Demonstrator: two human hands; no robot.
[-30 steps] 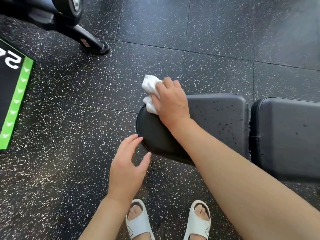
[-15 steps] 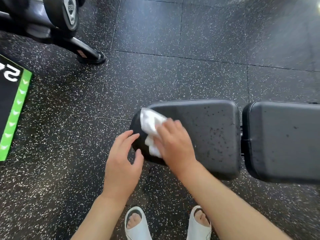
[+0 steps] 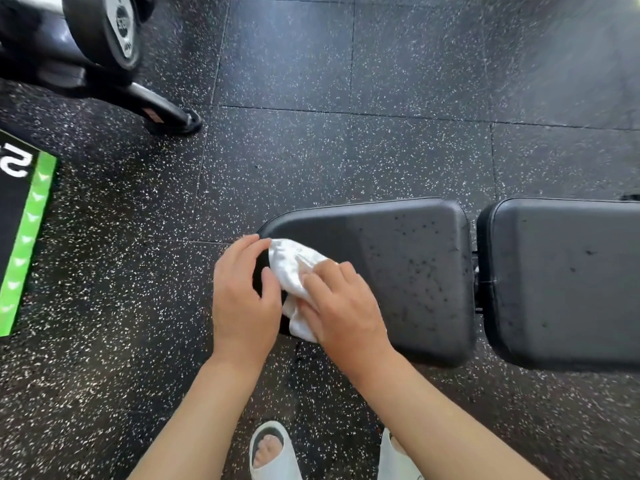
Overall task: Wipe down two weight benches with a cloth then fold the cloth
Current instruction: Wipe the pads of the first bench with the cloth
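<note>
- While most of it stays bunched under the fingers, the white cloth (image 3: 294, 271) lies on the narrow rounded end of the bench seat pad (image 3: 398, 271), at about 7 o'clock from the frame's centre; its lower folds are covered and its full outline cannot be made out.
- The right hand (image 3: 343, 310) lies on top of the cloth with fingers curled down over it, holding it against the pad; the fingertips are partly sunk into the fabric.
- The left hand (image 3: 242, 299) sits at 9 o'clock of the cloth, thumb touching its edge and fingers bent round the pad's tip; whether the fingers actually pinch the fabric cannot be told.
- Dark specks dot the seat pad; whether they are marks or wear is unclear.
- A second pad, the backrest (image 3: 568, 282), lies at 3 o'clock of the seat pad across a narrow gap and is cut off by the right edge.
- White sandals (image 3: 273, 455) show at 6 o'clock, cut off by the bottom edge.
- A black mat with a green border (image 3: 29, 233) at 9 o'clock bears large white characters, cropped and unreadable.
- A weight plate (image 3: 110, 26) on a black frame at 11 o'clock has a grey hub label too blurred to read.
- Speckled black floor tiles (image 3: 346, 161) surround everything.
</note>
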